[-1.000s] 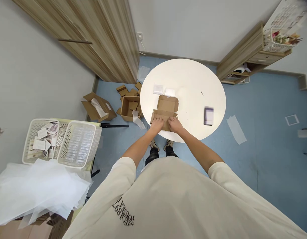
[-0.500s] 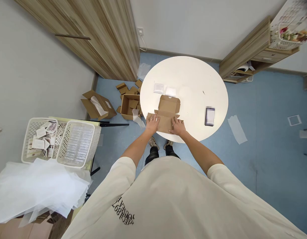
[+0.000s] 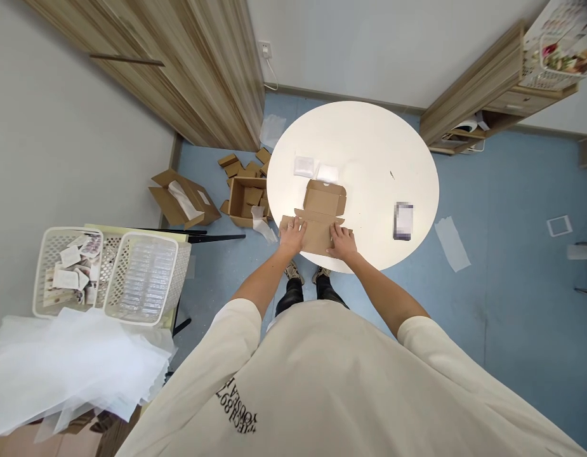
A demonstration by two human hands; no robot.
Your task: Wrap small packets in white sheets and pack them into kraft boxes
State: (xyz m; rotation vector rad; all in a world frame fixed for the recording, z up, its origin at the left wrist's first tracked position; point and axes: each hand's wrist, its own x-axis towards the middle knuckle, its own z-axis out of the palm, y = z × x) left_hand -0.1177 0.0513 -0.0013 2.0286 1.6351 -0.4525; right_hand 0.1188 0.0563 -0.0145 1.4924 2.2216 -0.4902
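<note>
Left hand and right hand lie spread, gripping nothing, across the cardboard box. Seemingly they steady it against the table

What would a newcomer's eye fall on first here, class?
Probably the round white table near the middle, where the left hand and right hand rest on an unfolded brown cardboard box at the near edge. Next, perhaps, the heap of thin white sheets at lower left, beside two white perforated plastic baskets.
</note>
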